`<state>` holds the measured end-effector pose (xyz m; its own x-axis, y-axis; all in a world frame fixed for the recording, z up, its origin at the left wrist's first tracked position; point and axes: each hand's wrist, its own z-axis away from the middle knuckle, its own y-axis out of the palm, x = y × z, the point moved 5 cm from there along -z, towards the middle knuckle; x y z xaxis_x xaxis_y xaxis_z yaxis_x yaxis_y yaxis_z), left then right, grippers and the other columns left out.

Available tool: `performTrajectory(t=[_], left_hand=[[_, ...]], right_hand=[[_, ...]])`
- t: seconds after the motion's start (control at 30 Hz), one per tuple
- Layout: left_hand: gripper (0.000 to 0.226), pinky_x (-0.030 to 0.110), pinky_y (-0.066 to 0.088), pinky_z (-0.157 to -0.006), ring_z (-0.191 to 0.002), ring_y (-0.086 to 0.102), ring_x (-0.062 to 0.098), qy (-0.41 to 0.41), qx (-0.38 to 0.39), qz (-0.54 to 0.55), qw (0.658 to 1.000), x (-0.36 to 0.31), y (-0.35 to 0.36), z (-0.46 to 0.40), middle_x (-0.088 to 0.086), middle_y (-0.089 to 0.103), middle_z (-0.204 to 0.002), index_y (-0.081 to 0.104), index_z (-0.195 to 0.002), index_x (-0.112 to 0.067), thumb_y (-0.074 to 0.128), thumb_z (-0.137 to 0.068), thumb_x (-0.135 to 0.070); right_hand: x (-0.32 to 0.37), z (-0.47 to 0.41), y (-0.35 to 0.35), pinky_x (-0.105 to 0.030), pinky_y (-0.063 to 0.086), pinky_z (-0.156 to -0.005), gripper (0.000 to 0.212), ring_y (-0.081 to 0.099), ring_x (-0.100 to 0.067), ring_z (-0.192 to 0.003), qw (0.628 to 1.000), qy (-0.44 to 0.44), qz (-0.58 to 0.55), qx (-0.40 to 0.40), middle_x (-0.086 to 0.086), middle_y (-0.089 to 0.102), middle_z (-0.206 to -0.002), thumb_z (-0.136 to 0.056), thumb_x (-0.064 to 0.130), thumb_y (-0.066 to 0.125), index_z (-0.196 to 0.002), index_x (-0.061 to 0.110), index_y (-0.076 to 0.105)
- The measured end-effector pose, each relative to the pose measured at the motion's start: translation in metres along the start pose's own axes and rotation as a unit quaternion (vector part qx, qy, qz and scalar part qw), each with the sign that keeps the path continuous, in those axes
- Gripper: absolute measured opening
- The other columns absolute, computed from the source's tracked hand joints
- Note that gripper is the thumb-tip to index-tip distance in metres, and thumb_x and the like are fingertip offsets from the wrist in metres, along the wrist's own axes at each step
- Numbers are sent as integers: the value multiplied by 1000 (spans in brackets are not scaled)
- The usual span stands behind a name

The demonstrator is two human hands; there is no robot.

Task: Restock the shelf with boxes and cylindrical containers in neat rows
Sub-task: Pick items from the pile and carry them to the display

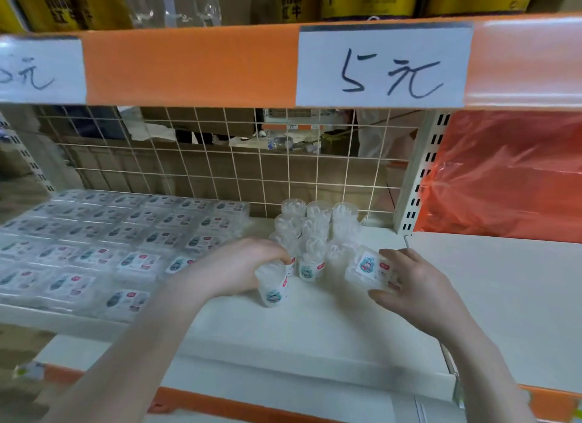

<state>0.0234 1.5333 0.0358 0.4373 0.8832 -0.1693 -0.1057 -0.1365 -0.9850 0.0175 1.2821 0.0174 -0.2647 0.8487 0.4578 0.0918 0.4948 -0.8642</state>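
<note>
Right now both hands are clamped on stock: the left hand (242,266) grips an upright clear plastic cylindrical container with a cartoon label (273,285) from above, just in front of the left column of the cluster of matching clear containers (313,233) on the white shelf (315,322). The right hand (415,284) holds a second clear labelled container (368,270), tilted I think, though blur obscures it, just right of the cluster's front row. Rows run front to back, so each container sits nearest its own hand's gap, with clear flat boxes (104,243) stacked further left.

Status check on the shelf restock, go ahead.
Left hand grips a clear container at row front. Right hand holds a tilted container. Shelf ahead open, nothing blocking.
</note>
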Motion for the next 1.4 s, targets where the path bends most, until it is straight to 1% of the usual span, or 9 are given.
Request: performTrajectory(t=[0.1,0.27,0.5,0.63,0.73,1.07,1.2,1.33,1.4], left_hand=[[50,31,43,-92,-113,49,6,15,-1,-13,1000,9,10,-6,-19,55,-122,55,-117,-38,66,-77,-11],[46,33,46,-84,-104,52,8,41,0,-8,999,14,20,-15,-18,55,-111,56,-109,-36,63,-76,-6],[55,36,47,-83,-111,49,8,47,-9,-18,999,22,26,-19,-19,49,-120,53,-116,-39,62,-76,-2],[56,32,45,-87,-114,44,8,61,-30,-26,997,19,24,-20,-16,50,-123,56,-120,-34,63,-76,1],[59,36,48,-83,-111,49,10,53,-35,-13,998,23,25,-21,-18,47,-122,55,-119,-38,63,-75,1],[59,34,45,-89,-113,49,7,78,-48,43,995,21,24,-14,-15,55,-122,61,-122,-33,61,-77,5],[60,23,40,-94,-116,48,7,79,-59,73,992,23,27,-11,-16,53,-126,61,-122,-34,61,-76,5],[58,0,19,-91,-121,42,4,60,-85,80,991,23,28,-6,-15,49,-133,57,-127,-35,62,-80,-3],[59,-6,9,-92,-127,37,6,61,-94,77,991,22,29,-5,-11,46,-138,51,-133,-31,64,-82,-7]], right_hand=[[6,1,2,-22,34,-70,61,57,-17,-95,1000,2,2,-10,3,54,-109,-69,30,75,-126,20,54],[15,0,6,-19,32,-71,65,55,-15,-100,1000,2,12,-15,5,53,-113,-70,33,74,-129,21,50],[26,-7,9,-23,39,-76,70,55,-14,-101,1000,1,23,-21,8,52,-116,-70,40,71,-133,22,47],[28,-8,11,-23,39,-77,70,53,-14,-103,1000,4,27,-14,9,50,-118,-71,41,70,-134,23,45],[29,-8,12,-24,41,-80,71,52,-13,-105,1000,7,25,-10,9,50,-119,-72,41,69,-136,24,43],[28,-7,15,-26,43,-77,70,53,-13,-100,1000,14,15,-14,10,50,-117,-71,40,70,-134,24,45],[28,-5,16,-25,41,-75,70,53,-13,-99,1000,17,15,-13,10,50,-115,-71,40,70,-134,24,45],[29,-2,15,-25,42,-75,69,54,-14,-98,999,23,17,-18,10,51,-114,-70,39,71,-133,25,46],[29,0,14,-26,43,-76,68,54,-14,-98,999,26,18,-20,9,51,-113,-70,39,71,-132,25,47]])
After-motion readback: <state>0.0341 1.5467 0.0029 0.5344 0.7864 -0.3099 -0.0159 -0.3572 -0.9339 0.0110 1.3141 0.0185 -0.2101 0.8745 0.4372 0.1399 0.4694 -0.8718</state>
